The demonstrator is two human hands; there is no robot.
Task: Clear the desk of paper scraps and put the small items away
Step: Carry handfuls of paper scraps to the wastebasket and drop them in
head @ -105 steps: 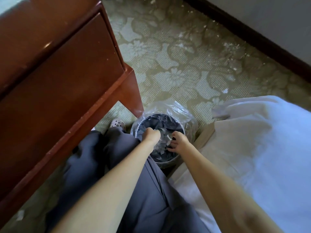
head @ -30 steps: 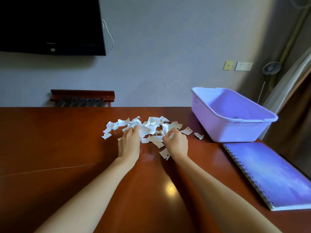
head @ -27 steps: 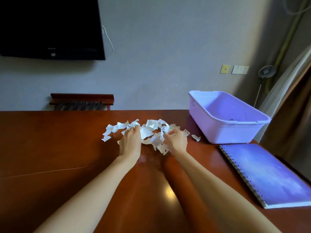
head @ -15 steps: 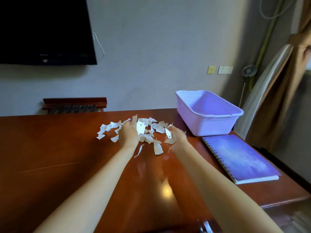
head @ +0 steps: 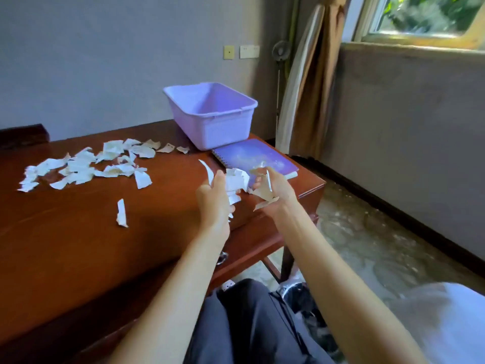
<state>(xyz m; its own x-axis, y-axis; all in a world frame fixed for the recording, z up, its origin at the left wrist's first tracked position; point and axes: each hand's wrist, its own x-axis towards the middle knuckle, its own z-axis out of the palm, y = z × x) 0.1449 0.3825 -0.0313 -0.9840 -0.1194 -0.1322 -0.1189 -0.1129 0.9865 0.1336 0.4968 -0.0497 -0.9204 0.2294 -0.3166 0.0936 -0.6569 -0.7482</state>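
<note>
Holding both hands raised over the right end of the tabletop (head: 65,245), the person is carrying paper. The left hand (head: 213,197) is curling its grip round a crumpled white bunch (head: 236,179), and the right hand (head: 277,189) is clamping its grip on more torn pieces (head: 263,197). Most scraps (head: 86,164) are lying scattered across the far left of the tabletop, with one lone scrap (head: 121,213) lying apart, nearer the person. A purple tub (head: 212,119) is standing at the far right corner, with a spiral notebook (head: 254,158) lying just in front of it.
</note>
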